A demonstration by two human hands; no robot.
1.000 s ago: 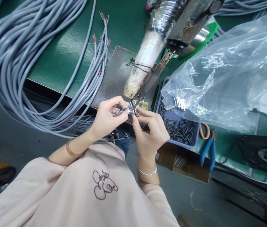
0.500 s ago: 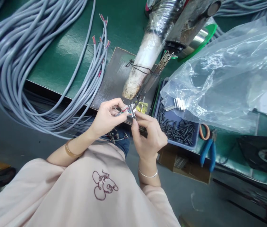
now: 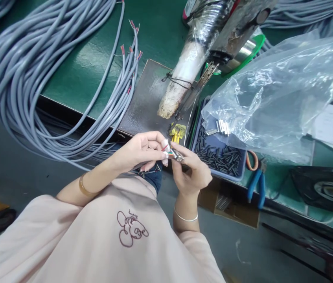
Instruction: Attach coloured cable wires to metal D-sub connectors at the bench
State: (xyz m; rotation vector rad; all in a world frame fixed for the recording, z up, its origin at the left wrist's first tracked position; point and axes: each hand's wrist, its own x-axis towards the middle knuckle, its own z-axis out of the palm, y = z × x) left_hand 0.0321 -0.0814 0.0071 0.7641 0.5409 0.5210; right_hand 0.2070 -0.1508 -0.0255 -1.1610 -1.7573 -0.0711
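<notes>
My left hand (image 3: 144,151) is closed, its fingertips pinching thin coloured wires (image 3: 170,154) just beside a connector. My right hand (image 3: 191,169) grips that small metal multi-pin connector (image 3: 177,155) between thumb and fingers. The wires run up to the connector's left end; whether each one is joined to a pin is too small to tell. Both hands are close together in front of the bench edge. Above them the soldering iron's tip (image 3: 179,114) points down, apart from the connector. A yellow piece (image 3: 178,131) lies just beyond my fingers.
A big coil of grey cable (image 3: 45,78) lies at left, its stripped ends on the bench. To the right are a blue tray (image 3: 238,175) of black sleeves, a clear plastic bag (image 3: 272,98) and blue-handled pliers (image 3: 257,184). A solder spool (image 3: 247,51) stands behind.
Both hands have moved down towards my body, drawing the connector away from the iron's tip. The connector is turned to a different angle, and more of the yellow piece shows.
</notes>
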